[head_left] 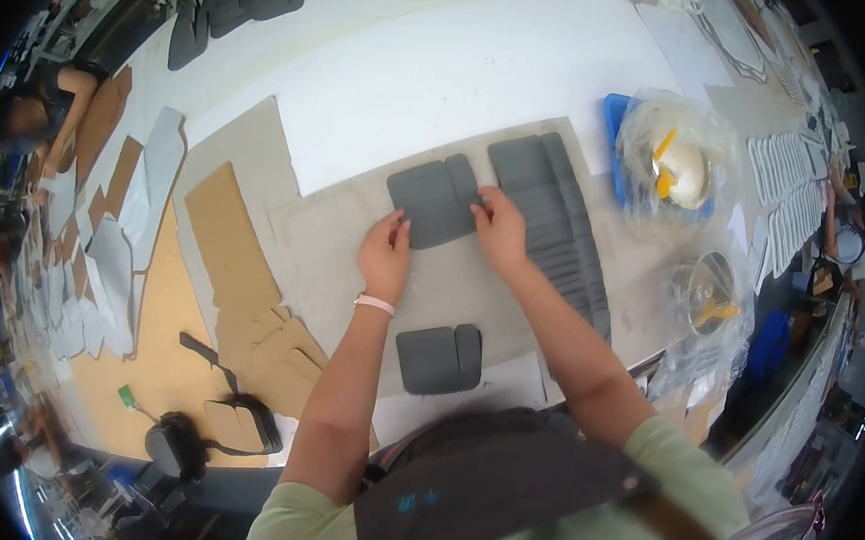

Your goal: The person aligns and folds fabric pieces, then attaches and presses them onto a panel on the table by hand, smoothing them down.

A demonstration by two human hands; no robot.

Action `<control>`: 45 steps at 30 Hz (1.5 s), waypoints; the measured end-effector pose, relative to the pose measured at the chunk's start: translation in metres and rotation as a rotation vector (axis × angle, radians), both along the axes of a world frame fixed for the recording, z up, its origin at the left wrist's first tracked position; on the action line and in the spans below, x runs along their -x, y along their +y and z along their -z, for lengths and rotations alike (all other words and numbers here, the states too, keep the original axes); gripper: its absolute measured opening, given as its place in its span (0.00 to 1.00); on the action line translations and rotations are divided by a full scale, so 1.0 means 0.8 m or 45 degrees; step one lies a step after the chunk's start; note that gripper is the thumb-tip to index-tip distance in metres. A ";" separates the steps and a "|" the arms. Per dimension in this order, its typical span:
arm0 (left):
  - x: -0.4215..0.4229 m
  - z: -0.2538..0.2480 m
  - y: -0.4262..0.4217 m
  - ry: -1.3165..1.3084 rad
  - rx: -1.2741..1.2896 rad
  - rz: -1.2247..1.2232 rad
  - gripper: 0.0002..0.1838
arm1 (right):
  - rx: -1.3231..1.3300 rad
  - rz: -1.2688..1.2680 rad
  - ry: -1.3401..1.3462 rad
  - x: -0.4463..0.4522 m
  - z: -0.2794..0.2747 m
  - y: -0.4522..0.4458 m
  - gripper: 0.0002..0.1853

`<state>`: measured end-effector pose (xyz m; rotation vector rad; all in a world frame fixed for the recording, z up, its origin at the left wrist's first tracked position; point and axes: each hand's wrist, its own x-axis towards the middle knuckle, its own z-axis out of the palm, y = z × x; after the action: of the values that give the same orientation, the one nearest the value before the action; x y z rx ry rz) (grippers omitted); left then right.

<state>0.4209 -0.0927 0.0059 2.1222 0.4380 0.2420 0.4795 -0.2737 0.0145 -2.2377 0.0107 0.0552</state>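
A dark grey padded panel [433,205] with a stitched seam near its right side lies on a grey-beige sheet in front of me. My left hand [386,258] pinches its left edge, the thumb and fingertips close together. At its right edge my right hand [501,231] has thumb and fingers closed on the border. A longer dark grey panel with ribbed quilting [541,217] lies just right of my right hand, partly under my forearm. Nearer to me, between my forearms, lies a smaller dark grey padded piece [440,360].
Brown cardboard pieces [230,244] and a black strapped bag [174,444] are at left. On the right stand a plastic-covered bowl with yellow tools [685,174], a blue tray [615,127] and a second wrapped container [710,296]. Another person [74,94] leans in at upper left.
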 end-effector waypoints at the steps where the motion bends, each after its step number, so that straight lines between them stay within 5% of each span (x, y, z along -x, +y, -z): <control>1: 0.000 -0.002 0.001 0.011 -0.014 0.007 0.12 | 0.003 -0.003 -0.018 0.000 0.002 0.000 0.13; 35: -0.005 -0.003 0.006 0.001 -0.155 0.049 0.09 | 0.179 0.005 -0.025 0.001 -0.009 0.011 0.11; 38: 0.001 -0.017 0.007 -0.055 0.012 -0.023 0.08 | 0.186 0.098 -0.081 0.015 -0.029 0.008 0.14; 41: 0.041 -0.061 0.012 -0.013 0.158 -0.069 0.15 | 0.189 -0.036 0.034 0.072 -0.039 -0.017 0.16; 45: 0.150 -0.079 0.006 0.245 -0.105 0.099 0.32 | 0.346 -0.451 0.377 0.180 -0.058 -0.047 0.21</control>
<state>0.3006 -0.0878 0.0690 2.2481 0.4626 0.0104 0.3353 -0.3111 0.0606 -2.4569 -0.2303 0.6082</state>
